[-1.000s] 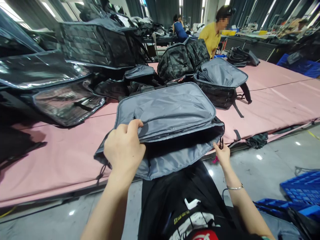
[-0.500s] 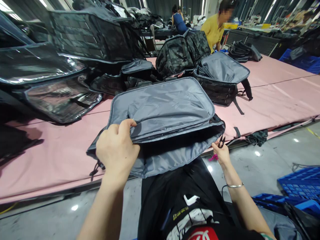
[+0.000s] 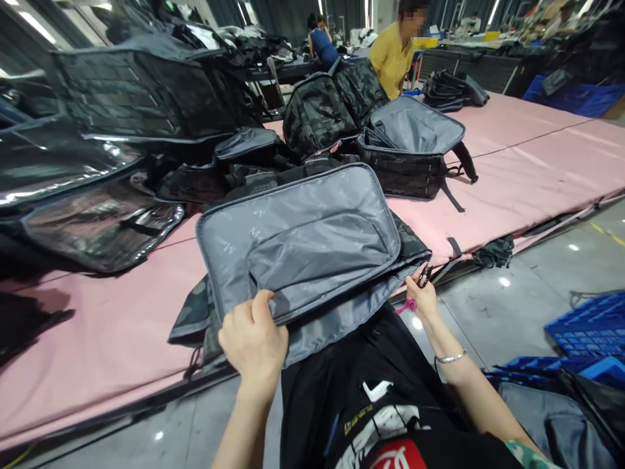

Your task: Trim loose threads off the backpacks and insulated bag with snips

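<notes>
An opened backpack (image 3: 303,244) with grey lining lies at the near edge of the pink table (image 3: 97,326). My left hand (image 3: 254,342) is closed on the near edge of its grey flap. My right hand (image 3: 424,296) is closed on small black thread snips (image 3: 424,277) with a pink cord, touching the bag's right corner. A silver bracelet sits on my right wrist.
Another open backpack (image 3: 410,150) lies farther back, with camouflage bags (image 3: 322,111) and shiny black bags (image 3: 92,215) piled at the left. A person in a yellow shirt (image 3: 390,62) stands behind the table. Blue crates (image 3: 590,326) sit on the floor at the right.
The grey flap has come down nearly flat over the bag, closing the gap beneath it. My left hand slid right along its edge and nearer to me. My right hand stays at the corner.
</notes>
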Available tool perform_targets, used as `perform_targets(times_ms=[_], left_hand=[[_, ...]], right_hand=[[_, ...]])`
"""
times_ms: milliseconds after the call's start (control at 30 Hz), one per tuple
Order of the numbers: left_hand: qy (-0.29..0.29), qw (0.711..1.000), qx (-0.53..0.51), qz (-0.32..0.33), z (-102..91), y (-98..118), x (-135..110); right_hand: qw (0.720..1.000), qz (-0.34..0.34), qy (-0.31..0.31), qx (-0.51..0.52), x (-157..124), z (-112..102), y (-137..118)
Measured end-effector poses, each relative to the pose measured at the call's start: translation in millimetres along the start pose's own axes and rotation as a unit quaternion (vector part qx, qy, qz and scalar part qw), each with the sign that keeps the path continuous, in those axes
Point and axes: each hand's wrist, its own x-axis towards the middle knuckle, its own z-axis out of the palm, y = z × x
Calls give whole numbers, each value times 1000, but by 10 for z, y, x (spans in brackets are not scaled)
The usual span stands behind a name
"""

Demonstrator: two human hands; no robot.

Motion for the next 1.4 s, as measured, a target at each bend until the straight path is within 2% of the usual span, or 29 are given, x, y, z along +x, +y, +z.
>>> perform_targets(times_ms=[67, 133, 200, 267, 300, 333, 400, 433, 533, 600, 667, 767, 933, 1167, 1267, 1400], left_hand=[[5, 1000, -22, -4, -9, 46, -78], [42, 997, -56, 12, -63, 134, -182], [119, 984, -104, 76, -122, 284, -325], [180, 951, -175, 182, -138, 503, -473], [176, 928, -224, 240, -116, 635, -529], [137, 903, -283, 293, -70, 777, -564], [-2, 850, -399, 345, 90, 1063, -548], [-60, 835, -428, 340, 195, 1194, -499], [-169, 847, -421, 276, 515, 1477, -267], [-221, 837, -424, 265, 662, 1573, -128], [-249, 820, -441, 268, 734, 1621, -55], [-252, 815, -457, 251, 772, 1667, -56], [-223, 817, -486, 215, 854, 1730, -120], [-231, 791, -531, 198, 876, 1782, -88], [-238, 784, -549, 165, 810, 1739, -133], [-257, 792, -538, 131, 738, 1546, -337]], right_hand=[[1000, 0, 6, 7, -14, -22, 36], [1000, 1, 9, 15, -27, -27, 53], [1000, 1, 11, 25, -45, -13, 55], [999, 2, 11, 36, -73, 12, 49], [999, 3, 10, 41, -92, 24, 48], [999, 5, 7, 44, -114, 34, 48], [999, 8, 1, 48, -164, 41, 54], [999, 9, -2, 48, -190, 37, 60], [999, 14, -7, 52, -250, -3, 74], [998, 19, -10, 54, -268, -41, 77], [998, 24, -13, 53, -270, -80, 75], [998, 33, -19, 48, -263, -131, 79], [999, 35, -13, 36, -269, -182, 111], [999, 28, 15, 30, -282, -141, 104], [998, 32, 31, 34, -254, -165, 86], [998, 35, 40, 33, -208, -205, 87]])
